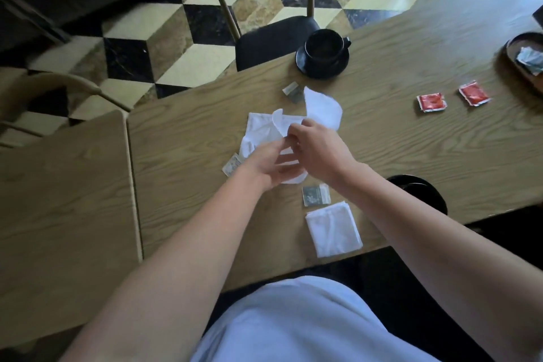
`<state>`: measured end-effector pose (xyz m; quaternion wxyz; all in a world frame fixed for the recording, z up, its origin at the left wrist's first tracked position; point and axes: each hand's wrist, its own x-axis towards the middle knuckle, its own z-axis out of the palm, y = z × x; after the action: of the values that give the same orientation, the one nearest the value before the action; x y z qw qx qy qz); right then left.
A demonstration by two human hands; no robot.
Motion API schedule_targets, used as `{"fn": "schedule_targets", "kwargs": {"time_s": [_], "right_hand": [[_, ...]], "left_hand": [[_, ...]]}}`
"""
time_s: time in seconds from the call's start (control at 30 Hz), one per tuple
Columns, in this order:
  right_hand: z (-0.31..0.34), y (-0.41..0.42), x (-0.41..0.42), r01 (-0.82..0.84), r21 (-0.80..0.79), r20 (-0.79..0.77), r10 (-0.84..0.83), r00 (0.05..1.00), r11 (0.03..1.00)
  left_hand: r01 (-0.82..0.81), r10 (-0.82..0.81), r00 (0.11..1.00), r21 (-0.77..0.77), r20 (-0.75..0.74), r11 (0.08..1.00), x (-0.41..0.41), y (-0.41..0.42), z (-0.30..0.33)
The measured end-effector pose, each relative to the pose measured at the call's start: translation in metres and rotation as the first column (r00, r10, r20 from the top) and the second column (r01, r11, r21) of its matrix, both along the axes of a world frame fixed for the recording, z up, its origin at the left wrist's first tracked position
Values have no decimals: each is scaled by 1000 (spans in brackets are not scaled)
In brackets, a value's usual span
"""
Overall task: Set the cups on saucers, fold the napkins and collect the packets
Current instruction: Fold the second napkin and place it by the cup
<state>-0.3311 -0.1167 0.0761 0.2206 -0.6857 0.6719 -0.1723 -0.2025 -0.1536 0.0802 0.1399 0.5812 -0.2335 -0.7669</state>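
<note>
Napkins number two: a folded white napkin [333, 231] lies at the tabletop's [411, 141] near edge, and a loose napkin [321, 110] is raised mid-table, gripped by both hands, left hand [269, 163] and right hand [318, 150], fingers closed on the cloth. Grey packets count three: one [316, 196] just beyond the folded napkin, one [233, 164] left of the hands, one [292, 92] farther off. Two red packets [432, 102] [474, 93] lie right, with bare wood around them. Printing is unreadable. One black cup [324, 44] sits on its saucer [321, 63] near the far edge. A dark tray [512, 67] holding a crumpled packet sits far right.
</note>
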Motion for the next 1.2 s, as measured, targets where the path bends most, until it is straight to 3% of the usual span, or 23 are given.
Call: {"fn": "schedule_targets", "kwargs": {"time_s": [0.1, 0.23, 0.3, 0.37, 0.5, 0.6, 0.7, 0.8, 0.87, 0.93, 1.0, 1.1, 1.2], "right_hand": [[35, 2, 22, -27, -32, 145, 31, 989, 999], [69, 17, 70, 62, -145, 291, -17, 957, 987], [78, 24, 92, 96, -185, 330, -30, 943, 978], [81, 26, 110, 181, -134, 376, -119, 919, 974], [79, 16, 129, 341, 338, 402, -462, 791, 877], [73, 15, 145, 266, 559, 350, -514, 783, 785], [78, 14, 160, 259, 577, 195, -438, 877, 775], [97, 7, 167, 376, 383, 121, -449, 885, 844], [107, 7, 170, 446, 325, 301, -538, 787, 834], [111, 12, 177, 479, 393, 537, -618, 574, 785], [107, 21, 191, 458, 494, 663, -661, 352, 739], [91, 33, 214, 425, 628, 720, -694, 2, 652], [81, 28, 224, 461, 673, 697, -704, -134, 579]], "left_hand": [[-133, 158, 927, 96, -340, 986, 26, -3, 21], [-141, 193, 852, 142, -487, 980, 62, -6, 49], [-114, 138, 885, 80, -445, 990, 82, -6, 58], [-98, 66, 940, -80, -334, 992, 97, -3, 64], [-233, 202, 969, -247, -143, 941, 129, 15, 66], [-177, 123, 980, -393, -158, 902, 158, 34, 69], [-176, 131, 983, -468, -126, 866, 186, 41, 78], [-309, 357, 934, -563, -27, 766, 222, 35, 89], [-372, 495, 868, -631, 22, 681, 252, 32, 93], [-408, 571, 820, -658, 41, 633, 281, 35, 90], [-525, 641, 767, -595, -21, 609, 302, 39, 85], [-772, 775, 610, -342, -163, 536, 328, 37, 74], [-803, 793, 588, -231, -158, 550, 348, 20, 65]]}}
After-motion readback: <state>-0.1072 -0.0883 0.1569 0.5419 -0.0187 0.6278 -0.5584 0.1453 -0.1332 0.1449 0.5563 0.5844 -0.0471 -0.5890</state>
